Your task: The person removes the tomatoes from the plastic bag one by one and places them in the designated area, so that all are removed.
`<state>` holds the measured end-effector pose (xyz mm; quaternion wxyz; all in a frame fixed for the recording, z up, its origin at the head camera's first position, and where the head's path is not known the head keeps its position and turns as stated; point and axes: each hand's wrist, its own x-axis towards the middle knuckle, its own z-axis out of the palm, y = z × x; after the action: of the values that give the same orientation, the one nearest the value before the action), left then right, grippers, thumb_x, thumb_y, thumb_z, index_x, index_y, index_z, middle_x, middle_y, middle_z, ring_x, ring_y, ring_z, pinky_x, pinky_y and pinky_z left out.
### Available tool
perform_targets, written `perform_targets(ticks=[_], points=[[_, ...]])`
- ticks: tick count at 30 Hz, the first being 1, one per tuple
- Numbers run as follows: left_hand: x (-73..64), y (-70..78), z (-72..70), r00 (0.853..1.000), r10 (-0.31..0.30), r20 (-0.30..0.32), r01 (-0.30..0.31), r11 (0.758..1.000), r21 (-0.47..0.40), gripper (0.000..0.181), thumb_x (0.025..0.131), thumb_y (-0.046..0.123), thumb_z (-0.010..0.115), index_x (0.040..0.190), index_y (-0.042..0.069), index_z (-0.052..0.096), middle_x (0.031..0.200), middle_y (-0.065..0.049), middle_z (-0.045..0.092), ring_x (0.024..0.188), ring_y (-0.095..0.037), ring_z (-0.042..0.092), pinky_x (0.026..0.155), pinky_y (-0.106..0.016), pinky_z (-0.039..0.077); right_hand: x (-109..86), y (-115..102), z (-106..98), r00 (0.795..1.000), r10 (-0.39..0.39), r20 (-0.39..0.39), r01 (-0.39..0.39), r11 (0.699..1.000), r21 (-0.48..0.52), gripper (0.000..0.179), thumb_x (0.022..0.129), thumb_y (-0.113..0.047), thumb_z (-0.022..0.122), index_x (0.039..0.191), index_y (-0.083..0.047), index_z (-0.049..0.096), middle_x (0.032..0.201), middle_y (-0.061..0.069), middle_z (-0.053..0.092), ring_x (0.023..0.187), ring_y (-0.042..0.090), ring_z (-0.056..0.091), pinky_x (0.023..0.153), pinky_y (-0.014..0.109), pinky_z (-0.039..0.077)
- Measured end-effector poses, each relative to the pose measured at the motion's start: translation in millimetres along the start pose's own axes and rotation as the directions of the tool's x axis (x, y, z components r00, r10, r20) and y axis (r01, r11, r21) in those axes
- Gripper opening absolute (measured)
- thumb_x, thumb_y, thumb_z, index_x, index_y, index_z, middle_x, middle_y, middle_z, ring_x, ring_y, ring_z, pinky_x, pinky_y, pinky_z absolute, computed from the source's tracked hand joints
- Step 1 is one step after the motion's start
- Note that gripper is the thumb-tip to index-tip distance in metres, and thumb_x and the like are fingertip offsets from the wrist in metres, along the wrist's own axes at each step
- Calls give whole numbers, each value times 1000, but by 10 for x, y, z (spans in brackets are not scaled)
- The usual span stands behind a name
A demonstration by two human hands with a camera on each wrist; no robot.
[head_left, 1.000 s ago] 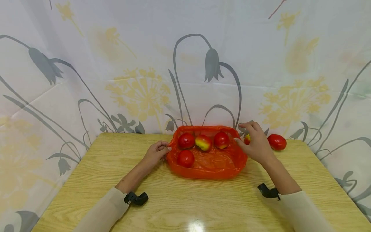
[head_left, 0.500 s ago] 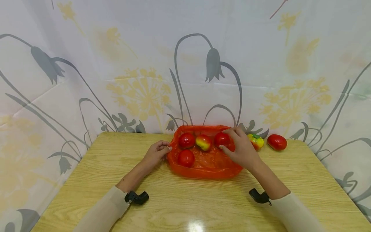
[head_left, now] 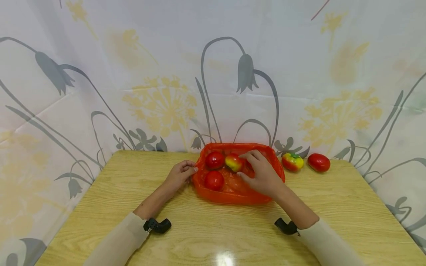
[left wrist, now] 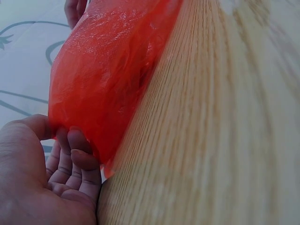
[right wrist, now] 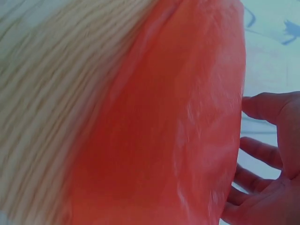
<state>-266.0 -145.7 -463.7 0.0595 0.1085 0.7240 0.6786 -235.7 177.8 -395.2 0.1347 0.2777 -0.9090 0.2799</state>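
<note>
A red plastic bag (head_left: 233,197), spread wide like a shallow tray, sits near the table's back edge. Inside, a red fruit (head_left: 215,160) lies above another red fruit (head_left: 214,180) at the left, beside a red-and-yellow fruit (head_left: 234,162). My left hand (head_left: 179,175) pinches the bag's left rim between thumb and curled fingers, as the left wrist view shows. Over the bag's right half is my right hand (head_left: 261,173), thumb and fingers spread apart beside the red-and-yellow fruit; whether they touch it I cannot tell. The hand hides the spot where a third red fruit lay.
Right of the bag, a red-and-yellow fruit with a green leafy top (head_left: 293,162) lies on the wooden table (head_left: 199,236). An oval red fruit (head_left: 318,163) lies beyond it. A flower-printed curtain (head_left: 159,74) hangs directly behind the table.
My right hand has moved left from the bag's right rim, over the third red fruit, to the red-and-yellow one. The leafy-topped fruit has come into view. My left hand keeps its place.
</note>
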Motion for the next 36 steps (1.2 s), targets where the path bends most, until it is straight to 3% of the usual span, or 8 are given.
perform_targets(ticks=[14,25,36], points=[[8,-19,-6,1000,-7,-7,7,1000,-11,21,105,8,61,121,-6,61,84,2,68,72,-15,53,64,-24,47,55,-204,217,996,5,87,-10,998,63,50,92,-21,83,137,-11,64,131,11,60,117,31,63,97,46,59],[4,-18,-4,1000,-12,6,12,1000,-17,23,105,10,62,121,-6,60,85,3,68,73,-14,54,66,-23,47,107,-315,354,990,1,143,-11,997,72,50,94,-23,81,139,-10,63,136,9,62,122,31,64,104,48,56],[12,-32,-6,1000,-10,12,10,1000,-10,26,105,11,63,123,-7,59,85,2,68,74,-15,55,66,-23,48,155,-394,486,989,-26,146,20,999,40,48,92,-23,83,135,-10,66,131,8,64,116,26,61,101,46,57]])
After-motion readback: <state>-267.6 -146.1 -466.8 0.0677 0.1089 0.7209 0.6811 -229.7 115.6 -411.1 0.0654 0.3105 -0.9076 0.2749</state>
